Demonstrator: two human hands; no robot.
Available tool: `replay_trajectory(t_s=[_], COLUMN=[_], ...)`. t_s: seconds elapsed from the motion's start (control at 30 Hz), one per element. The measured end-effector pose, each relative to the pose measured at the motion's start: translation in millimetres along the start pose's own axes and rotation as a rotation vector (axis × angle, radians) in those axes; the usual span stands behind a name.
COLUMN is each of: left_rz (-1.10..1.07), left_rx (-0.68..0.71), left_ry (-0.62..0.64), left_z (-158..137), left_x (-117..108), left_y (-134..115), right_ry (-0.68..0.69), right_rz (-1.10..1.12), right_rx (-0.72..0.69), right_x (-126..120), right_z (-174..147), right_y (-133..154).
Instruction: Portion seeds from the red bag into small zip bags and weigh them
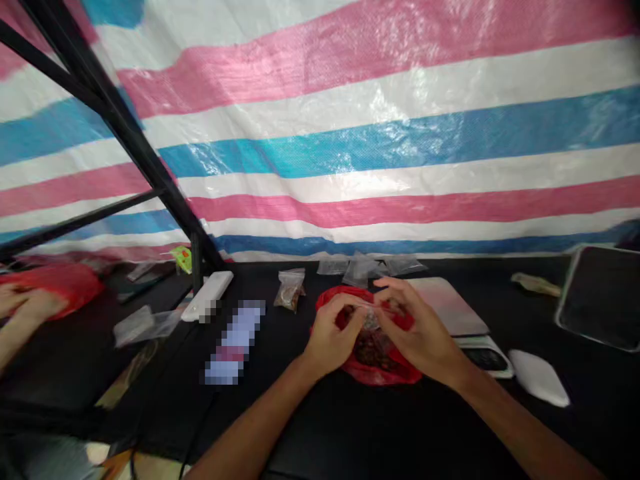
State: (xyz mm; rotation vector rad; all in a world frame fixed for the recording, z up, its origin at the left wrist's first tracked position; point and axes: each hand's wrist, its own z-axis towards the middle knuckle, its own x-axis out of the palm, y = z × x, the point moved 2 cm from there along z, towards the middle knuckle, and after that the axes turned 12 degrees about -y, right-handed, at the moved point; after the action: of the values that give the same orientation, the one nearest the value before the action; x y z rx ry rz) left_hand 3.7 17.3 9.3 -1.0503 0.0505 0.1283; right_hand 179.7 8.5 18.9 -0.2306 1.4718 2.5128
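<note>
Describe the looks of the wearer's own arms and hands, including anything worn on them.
The left hand and right hand are both ungloved. The left forearm and right forearm are bare as far as they show, narrowing toward the wrists, with no sleeve, watch or bracelet visible. Blur hides whether there are small rings or fine markings.

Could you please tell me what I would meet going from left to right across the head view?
Co-worker's red bag, white oblong device, small filled zip bag, open red plastic bag, digital scale, white rounded object, pale-rimmed rectangular object.
</note>
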Motion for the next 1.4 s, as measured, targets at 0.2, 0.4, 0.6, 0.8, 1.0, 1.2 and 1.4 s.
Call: replay_trajectory(t_s=[0.2,0.4,0.6,0.8,1.0,1.2,1.4], left_rz=[-0.055,-0.081,-0.076,0.517,1.229,1.137,0.947], left_rx=[0.082,0.109,-0.051,-0.077,0.054,0.104,0.213], left_ry=[0.081,0.107,-0.232,-0.465,-0.405,-0.387,-0.383], left_z=[-1.3,-5.1,17.5,38.1,28.3,37.2,39.8], left_x=[-2.3,-0.2,-24.5,-63.2,-66.2,-78.8,-79.3], left_y=[-3.5,-7.6,-2.6,30.8,51.7,55.1,50.5], right_ry=[0.043,0.023,-0.2,-0.276,-0.216,-0.194,-0.061], right_rz=[-0.127,-0.096,-0.145,-0.158,-0.236,-0.308,-0.42], right_rx=[-0.066,-0.132,-0.179,-0.212,-0.261,-0.331,-0.383], right_x=[-4.7,-2.9,-10.6,-16.2,-14.7,-19.3,-17.8], right_z=[-2.6,-3.3,2.6,6.6,6.5,9.1,9.8], right_y=[1.4,10.4,13.7,7.6,3.6,7.9,1.8])
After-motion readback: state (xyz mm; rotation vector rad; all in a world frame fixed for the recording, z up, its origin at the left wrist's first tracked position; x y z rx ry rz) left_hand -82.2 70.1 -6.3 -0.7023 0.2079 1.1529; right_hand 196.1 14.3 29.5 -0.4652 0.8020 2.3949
